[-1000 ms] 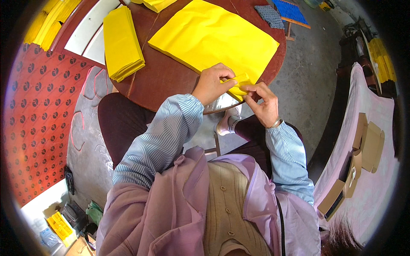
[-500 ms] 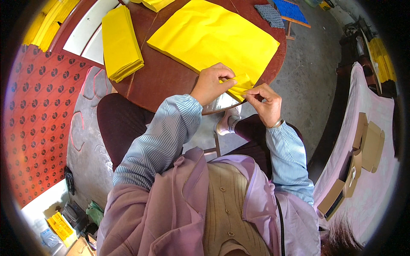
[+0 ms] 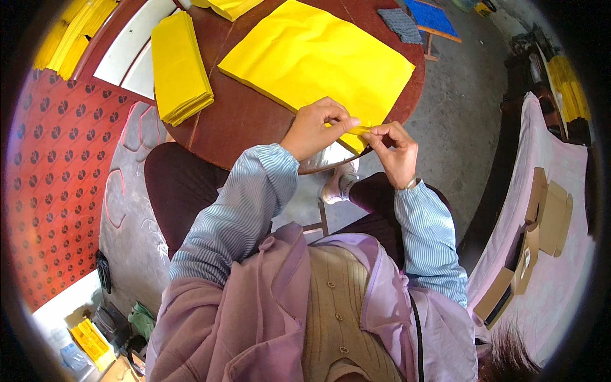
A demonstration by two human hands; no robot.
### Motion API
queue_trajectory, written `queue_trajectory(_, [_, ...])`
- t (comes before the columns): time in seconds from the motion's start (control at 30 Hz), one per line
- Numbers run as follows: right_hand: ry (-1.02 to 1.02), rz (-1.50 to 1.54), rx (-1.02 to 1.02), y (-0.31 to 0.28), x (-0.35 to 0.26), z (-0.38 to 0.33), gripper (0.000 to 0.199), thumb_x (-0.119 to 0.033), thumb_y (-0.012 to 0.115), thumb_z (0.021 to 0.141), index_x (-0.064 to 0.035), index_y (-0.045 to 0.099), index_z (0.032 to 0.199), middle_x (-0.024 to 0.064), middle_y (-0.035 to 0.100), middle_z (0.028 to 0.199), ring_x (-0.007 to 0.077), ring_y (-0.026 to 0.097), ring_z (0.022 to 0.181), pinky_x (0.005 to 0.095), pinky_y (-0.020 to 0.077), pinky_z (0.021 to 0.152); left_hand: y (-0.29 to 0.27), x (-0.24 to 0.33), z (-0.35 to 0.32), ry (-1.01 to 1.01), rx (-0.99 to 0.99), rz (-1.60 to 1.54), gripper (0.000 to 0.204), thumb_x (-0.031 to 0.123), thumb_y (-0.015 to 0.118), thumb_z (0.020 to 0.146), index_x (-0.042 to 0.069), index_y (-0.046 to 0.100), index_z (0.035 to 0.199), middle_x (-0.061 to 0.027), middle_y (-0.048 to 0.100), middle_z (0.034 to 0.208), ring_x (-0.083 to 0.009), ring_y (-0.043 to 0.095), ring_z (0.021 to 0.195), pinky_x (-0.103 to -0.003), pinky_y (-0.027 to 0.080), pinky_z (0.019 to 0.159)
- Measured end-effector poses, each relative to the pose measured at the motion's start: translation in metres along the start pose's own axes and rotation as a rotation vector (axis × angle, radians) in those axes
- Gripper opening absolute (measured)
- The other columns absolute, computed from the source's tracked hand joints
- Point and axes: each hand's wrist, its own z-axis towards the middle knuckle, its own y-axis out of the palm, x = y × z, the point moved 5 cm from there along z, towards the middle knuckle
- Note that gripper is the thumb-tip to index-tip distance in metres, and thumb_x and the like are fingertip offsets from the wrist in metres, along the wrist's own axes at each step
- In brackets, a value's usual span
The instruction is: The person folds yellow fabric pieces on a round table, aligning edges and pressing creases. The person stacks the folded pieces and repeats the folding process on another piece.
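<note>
Left hand (image 3: pixel 316 129) and right hand (image 3: pixel 396 151) each pinch the near corner of the yellow sheet (image 3: pixel 318 60), fingertips almost meeting. The sheet lies flat on the round counter (image 3: pixel 248 124), its corner at the near edge. A yellow stack (image 3: pixel 180 67) sits at the left edge.

Long sleeves on both arms: light blue shirt, fine white pinstripes, buttoned cuffs. Left hand (image 3: pixel 315 129) and right hand (image 3: pixel 398 153) bare, no gloves. Thin metal band at right wrist, just above cuff. Lilac jacket or shawl draped over shoulders, open at front. Beige ribbed knit vest beneath, row of small buttons down middle. Dark maroon trousers. Light shoe, grey sock.
</note>
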Motion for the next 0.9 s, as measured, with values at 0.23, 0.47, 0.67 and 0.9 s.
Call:
queue_trajectory(0.23, [0.025,0.132,0.027,-0.001,0.001,0.001,0.016,-0.002,0.08,0.09,-0.0006,0.075,0.105,0.0072,0.07,0.093,0.0128,0.068,0.077,0.0277,0.0546,0.068,0.005,0.0,-0.003,0.089,0.076,0.064,0.019,0.013,0.081,0.089,-0.001,0.075,0.1,-0.0107,0.074,0.106,-0.0231,0.072,0.096,-0.031,0.056,0.087])
queue_trajectory(0.47, [-0.151,-0.074,-0.211,-0.008,-0.017,-0.009,0.03,0.0,0.08,0.081,-0.0093,0.077,0.109,0.0044,0.069,0.099,0.0185,0.067,0.094,0.0309,0.0536,0.071,0.004,-0.007,0.001,0.033,0.061,0.006,0.018,0.013,0.08,0.09,-0.001,0.076,0.101,-0.0111,0.075,0.109,-0.0219,0.072,0.097,-0.031,0.056,0.088])
queue_trajectory(0.67, [-0.183,-0.09,-0.176,-0.006,-0.015,-0.005,0.017,-0.004,0.083,0.085,-0.0066,0.079,0.101,0.0057,0.07,0.098,0.0193,0.067,0.088,0.0313,0.0524,0.067,0.002,-0.009,0.002,0.002,0.035,-0.006,0.019,0.013,0.079,0.091,-0.002,0.075,0.103,-0.0118,0.074,0.112,-0.022,0.072,0.1,-0.031,0.057,0.089])
queue_trajectory(0.9, [-0.123,-0.034,-0.164,-0.005,-0.01,-0.005,0.015,-0.005,0.082,0.088,-0.0063,0.08,0.103,0.0043,0.071,0.096,0.0151,0.064,0.078,0.0283,0.0493,0.063,0.001,-0.008,0.001,-0.016,0.01,0.005,0.02,0.012,0.078,0.092,-0.003,0.075,0.104,-0.0112,0.074,0.111,-0.0219,0.072,0.101,-0.031,0.056,0.091])
